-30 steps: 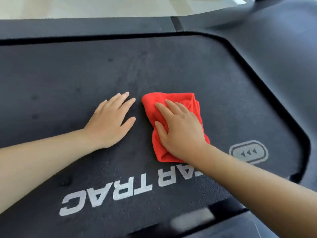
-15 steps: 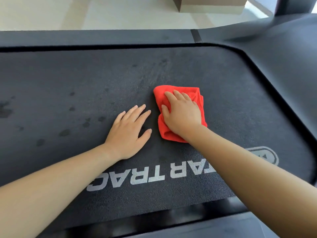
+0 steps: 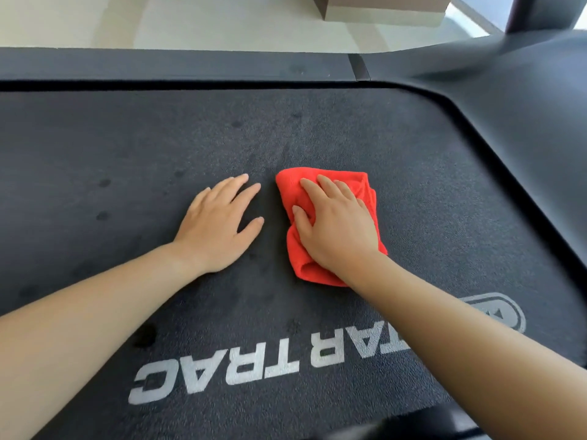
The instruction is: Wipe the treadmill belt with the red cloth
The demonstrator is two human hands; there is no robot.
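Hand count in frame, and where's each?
2. The left hand lies flat on the bare treadmill belt. The right hand presses the red cloth just beside it. None seems hidden.

Both hands palm down, side by side, bare forearms reaching forward.

The left hand [image 3: 219, 227] lies flat with its fingers straight and slightly spread and the thumb angled out toward the other hand; its forearm [image 3: 79, 328] comes in from the lower left. The right hand [image 3: 336, 230] presses down on the red cloth [image 3: 290, 187], fingers extended close together and thumb set against a fold; its forearm [image 3: 460, 338] comes in from the lower right. The two hands are near each other but apart.
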